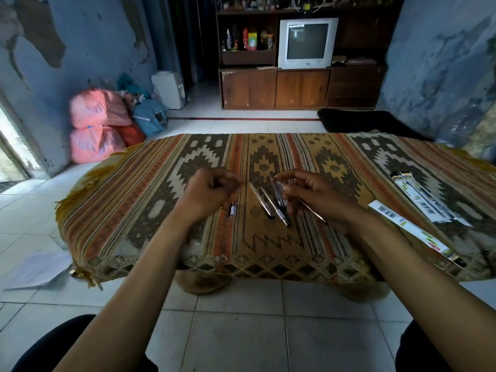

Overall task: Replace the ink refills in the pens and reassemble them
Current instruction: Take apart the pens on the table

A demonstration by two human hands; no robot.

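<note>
Glossy clear-plastic pens on matt woven cloth (frayed edge)

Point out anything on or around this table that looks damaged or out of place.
The tablecloth is frayed and torn along its left edge, a loose strip hanging at the near-left corner. A sheet of paper lies on the floor below it. The pens look deliberately laid out.

1. Two pens are lying side by side on the patterned cloth.
2. One short pen cap is lying apart, left of them.
3. Three refill packets are sitting at the right.
4. Two hands are hovering above.
</note>
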